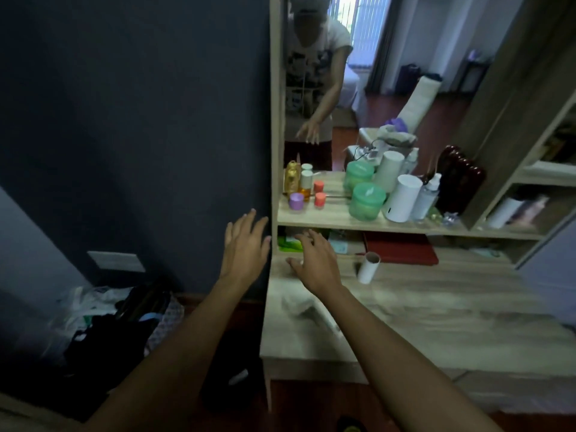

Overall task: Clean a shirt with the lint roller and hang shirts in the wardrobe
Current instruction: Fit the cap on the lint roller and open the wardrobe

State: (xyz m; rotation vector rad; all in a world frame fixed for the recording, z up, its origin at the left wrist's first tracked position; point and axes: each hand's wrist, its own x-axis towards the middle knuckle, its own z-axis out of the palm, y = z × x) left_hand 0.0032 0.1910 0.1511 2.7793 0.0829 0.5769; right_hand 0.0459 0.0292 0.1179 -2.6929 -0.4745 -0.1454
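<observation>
Two bare hands reach out over a pale wooden dressing table [436, 313], and neither holds anything. No shirt or lint roller that I can make out lies within their reach; the nearest roll-shaped thing is a white cardboard tube [368, 267] lying on the tabletop just to the right of the right hand [316, 260], and the blur keeps me from saying what it is.

That right hand hovers palm down with its fingers spread and loosely bent, the fingertips pointing at the low open shelf under the mirror, where a green packet [290, 244] sits just beyond them. A flat red case [402, 248] lies in the same shelf further right.

The left hand [246, 246] is beside it, off the table's left edge, fingers straight and fanned against a dark blue-grey wall [134, 120].

Above both hands, on the upper shelf, stand a small lilac jar [296, 201], a translucent green tub [367, 201] and a white cylinder [402, 198]. A tall mirror [389, 73] rises behind them.

Down to the left of the left forearm, a heap of dark clothes and bags [109, 325] lies on the floor.
</observation>
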